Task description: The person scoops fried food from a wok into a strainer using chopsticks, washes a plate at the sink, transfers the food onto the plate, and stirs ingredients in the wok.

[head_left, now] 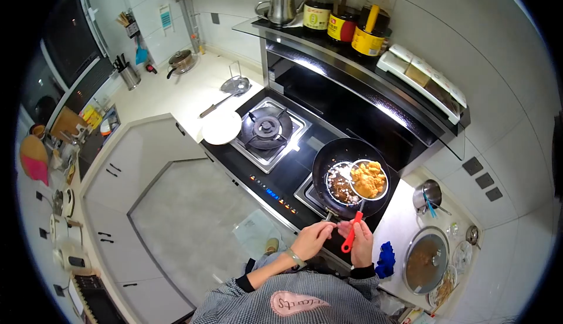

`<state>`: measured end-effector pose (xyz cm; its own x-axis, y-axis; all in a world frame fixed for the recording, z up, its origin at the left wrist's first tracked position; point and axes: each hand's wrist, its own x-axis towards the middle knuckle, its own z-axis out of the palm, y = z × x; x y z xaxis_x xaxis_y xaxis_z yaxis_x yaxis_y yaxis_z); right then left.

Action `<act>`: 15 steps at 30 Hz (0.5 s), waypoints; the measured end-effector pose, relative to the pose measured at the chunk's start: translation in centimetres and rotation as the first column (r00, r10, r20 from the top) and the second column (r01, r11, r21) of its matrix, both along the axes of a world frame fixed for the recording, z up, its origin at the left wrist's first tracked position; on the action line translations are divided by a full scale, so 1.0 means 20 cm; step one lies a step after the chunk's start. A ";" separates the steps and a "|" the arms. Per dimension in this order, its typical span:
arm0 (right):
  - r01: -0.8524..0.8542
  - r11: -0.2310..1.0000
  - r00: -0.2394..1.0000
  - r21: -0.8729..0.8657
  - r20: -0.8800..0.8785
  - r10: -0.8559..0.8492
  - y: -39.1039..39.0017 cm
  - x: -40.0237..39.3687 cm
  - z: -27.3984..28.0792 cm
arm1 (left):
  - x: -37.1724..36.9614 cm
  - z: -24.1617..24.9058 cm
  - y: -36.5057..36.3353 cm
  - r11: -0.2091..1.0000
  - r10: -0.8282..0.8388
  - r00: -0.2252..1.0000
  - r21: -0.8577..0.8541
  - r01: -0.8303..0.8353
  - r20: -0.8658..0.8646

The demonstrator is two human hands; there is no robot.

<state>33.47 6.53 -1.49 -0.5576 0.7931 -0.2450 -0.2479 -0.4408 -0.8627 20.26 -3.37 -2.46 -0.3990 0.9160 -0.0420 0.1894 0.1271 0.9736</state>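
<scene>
A round metal strainer with a red handle (352, 236) is just right of centre in the frame, its bowl filled with one heap of golden-orange, rough, lumpy food (368, 178). The right hand (361, 243) is closed around the handle. The bowl sits over the right side of one deep, round black wok (324, 161), which holds dark, glossy liquid and small pale chopped pieces (338, 188). The left hand (315, 240), with one pale bangle (296, 258) at its wrist, has its fingers curled close beside the wok's short handle (331, 214); whether it grips it, I cannot tell. Two burners show: the wok is above one, and the other, a ring-shaped dark metal burner (267, 127), is left of it on the smooth black cooktop (302, 162). One round white plate (221, 127) lies at that burner's left. At the upper centre, three bottles with dark contents and yellowish labels (316, 17) stand beside one shiny steel kettle (282, 8) on a glass-edged shelf (249, 29). At the lower right are one crumpled blue cloth (385, 260), one large round glass lid with a metal rim (423, 268) and, above them, one cylindrical steel pot (432, 192).
</scene>
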 end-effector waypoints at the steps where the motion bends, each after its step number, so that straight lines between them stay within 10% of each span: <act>1: -0.025 1.000 1.000 -0.006 -0.002 0.025 0.02 0.02 -0.01 | -0.03 0.01 -0.04 0.999 0.045 0.996 0.005 -0.046 0.073; 15: 0.076 0.977 0.997 -0.197 0.022 -0.073 0.08 0.11 -0.18 | -0.17 -0.38 -0.67 0.880 0.456 0.871 -0.238 -0.411 0.181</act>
<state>35.76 8.19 -5.02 -0.4943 0.7674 -0.4084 -0.2748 -0.5837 -0.7640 16.82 -16.86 -9.99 -0.7125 0.6188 -0.3308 -0.1483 0.3280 0.9330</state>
